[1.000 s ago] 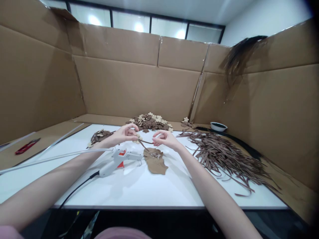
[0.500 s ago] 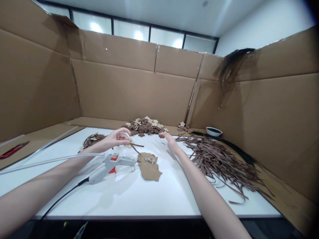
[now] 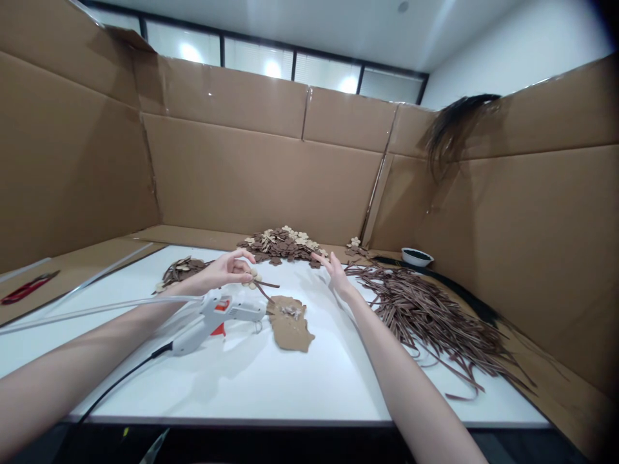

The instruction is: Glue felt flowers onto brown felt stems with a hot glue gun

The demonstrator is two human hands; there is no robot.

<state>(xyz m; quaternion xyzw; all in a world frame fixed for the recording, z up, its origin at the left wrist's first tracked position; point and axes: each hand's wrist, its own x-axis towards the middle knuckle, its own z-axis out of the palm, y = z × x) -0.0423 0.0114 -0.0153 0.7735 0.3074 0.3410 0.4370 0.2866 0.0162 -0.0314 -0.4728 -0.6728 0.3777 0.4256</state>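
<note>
Between the thumb and fingers of my left hand is a cream flower-shaped piece with brown strips sticking out from it. My right hand is open, fingers stretched toward the near right edge of a heap of brown and cream flower pieces. I cannot tell whether its fingertips touch the heap. Below my left hand a white glue gun with an orange trigger rests on the table, its nozzle over a torn piece of cardboard that carries a clump of dried glue.
A large pile of brown strips spreads on the right of the white table. Behind it are a white bowl of dark contents and a dark band. More pieces lie beyond my left wrist. Red-handled pliers lie far left. Cardboard walls surround the table.
My right hand has shifted slightly to the right, and its fingers have spread and lifted. My left hand keeps its hold on the flower piece. The view has turned very slightly.
</note>
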